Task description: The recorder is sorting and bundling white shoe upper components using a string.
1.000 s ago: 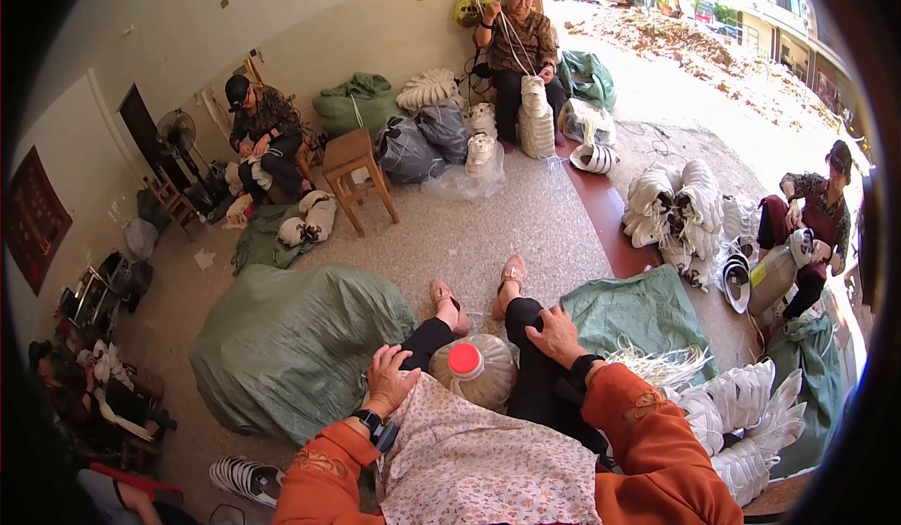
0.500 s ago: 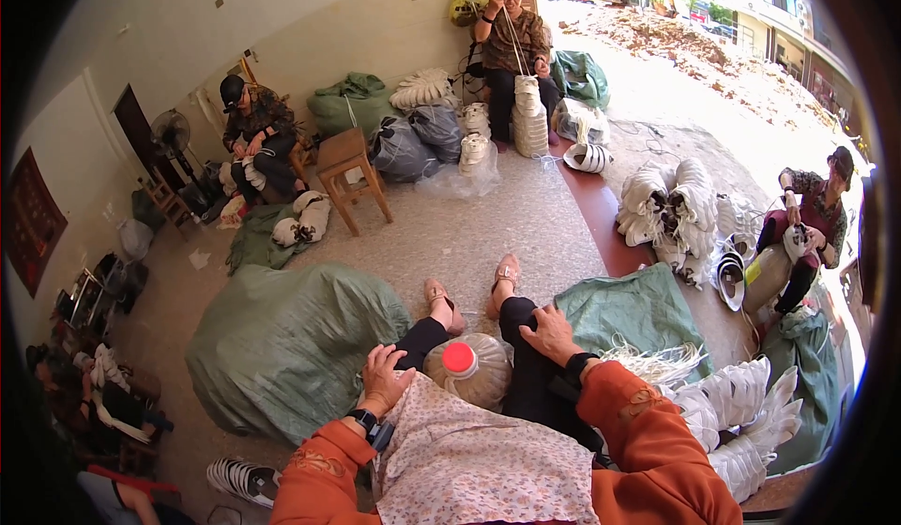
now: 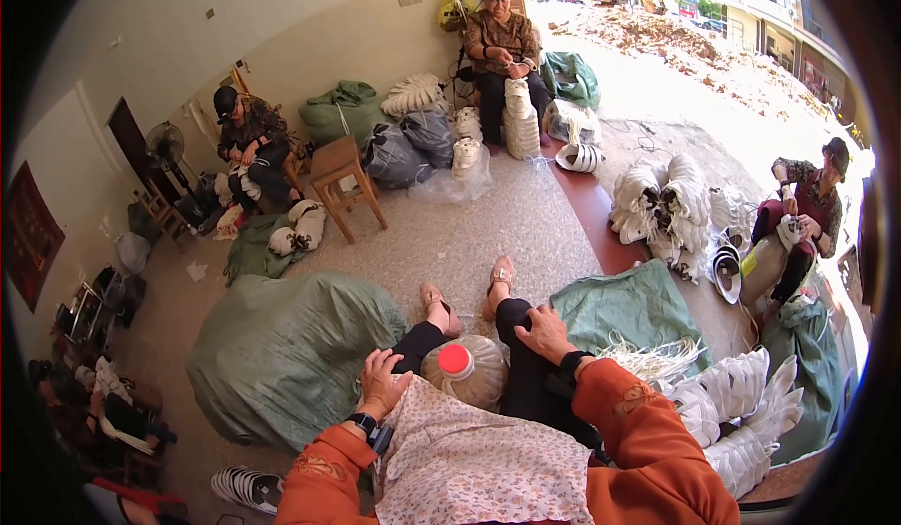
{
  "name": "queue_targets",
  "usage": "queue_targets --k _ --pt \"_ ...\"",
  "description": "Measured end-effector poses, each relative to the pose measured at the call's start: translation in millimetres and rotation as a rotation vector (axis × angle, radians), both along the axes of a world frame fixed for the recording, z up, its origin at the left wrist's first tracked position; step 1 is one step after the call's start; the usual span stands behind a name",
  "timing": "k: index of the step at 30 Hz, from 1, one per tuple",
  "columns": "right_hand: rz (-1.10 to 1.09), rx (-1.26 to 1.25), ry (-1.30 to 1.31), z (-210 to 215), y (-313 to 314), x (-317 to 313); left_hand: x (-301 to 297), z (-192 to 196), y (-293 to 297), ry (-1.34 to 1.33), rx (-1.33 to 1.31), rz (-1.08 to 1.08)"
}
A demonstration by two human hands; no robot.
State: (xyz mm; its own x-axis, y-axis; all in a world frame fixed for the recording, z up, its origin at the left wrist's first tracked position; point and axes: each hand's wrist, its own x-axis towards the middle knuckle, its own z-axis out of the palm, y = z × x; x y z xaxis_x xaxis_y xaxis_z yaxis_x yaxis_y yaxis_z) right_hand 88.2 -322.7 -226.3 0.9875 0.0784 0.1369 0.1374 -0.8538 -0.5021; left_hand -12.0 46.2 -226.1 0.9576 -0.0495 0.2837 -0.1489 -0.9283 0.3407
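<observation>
My left hand (image 3: 382,381) lies on my left knee with its fingers spread, beside the edge of a floral apron (image 3: 479,464). Over my right knee rests my right hand (image 3: 547,333), its fingers loosely apart and holding nothing. A large clear jug with a red cap (image 3: 456,361) stands between my legs, its contents a dull brownish grey. To the right, a bundle of thin white cords (image 3: 652,360) lies at the edge of a flat green sack (image 3: 627,314). Stacks of white strappy shoe uppers (image 3: 718,398) sit below it, near my right elbow.
A bulky green sack (image 3: 296,351) fills the floor at my left. Ahead stand a wooden stool (image 3: 345,182) and dark bags (image 3: 402,154). More white uppers (image 3: 662,208) are piled at right. Several people sit working, one at the back (image 3: 505,42) and one at right (image 3: 805,201).
My hands stay on my knees. The person at the back has brought a raised hand down to the other one. At right, another person's arm has lifted. The view has shifted slightly.
</observation>
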Motion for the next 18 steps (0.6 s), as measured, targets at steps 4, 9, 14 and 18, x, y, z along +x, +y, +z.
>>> queue_targets --k 4,9,14,18 --pt "-0.008 -0.012 0.000 0.0 1.1 1.2 0.2 0.5 0.9 0.006 0.002 0.002" --pt "0.009 0.013 -0.045 1.9 1.8 0.6 -0.1 1.6 0.6 0.007 0.004 0.007" --pt "0.018 0.014 -0.028 3.1 0.3 -0.9 -1.8 1.8 -0.2 0.000 -0.001 0.012" --pt "0.011 -0.018 0.018 4.2 -0.2 -5.0 -7.2 0.5 -2.3 -0.020 -0.006 0.006"
